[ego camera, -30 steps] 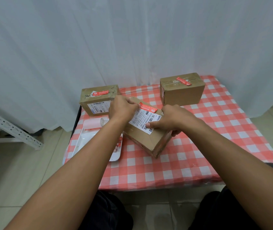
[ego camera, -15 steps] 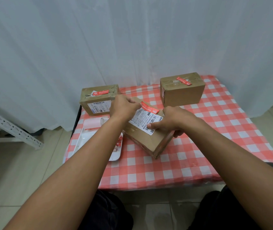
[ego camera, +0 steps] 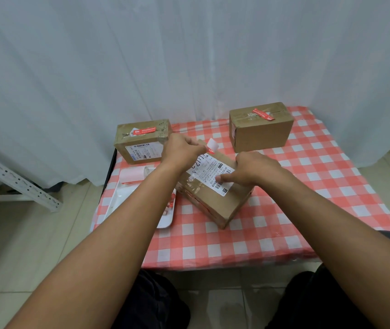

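Labelled carton (ego camera: 141,141) just beyond the left hand (ego camera: 182,150). Second carton (ego camera: 260,129) beyond the right hand (ego camera: 255,169). White tray (ego camera: 122,203) and paper roll (ego camera: 132,175) left of the left hand.

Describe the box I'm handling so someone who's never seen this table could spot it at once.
On the checked table stand three boxes. Yours is the nearest box, askew beside the white tray. Unlike the two back boxes, it has a white label on top, under the right hand, and a red sticker pinched up by the left hand.
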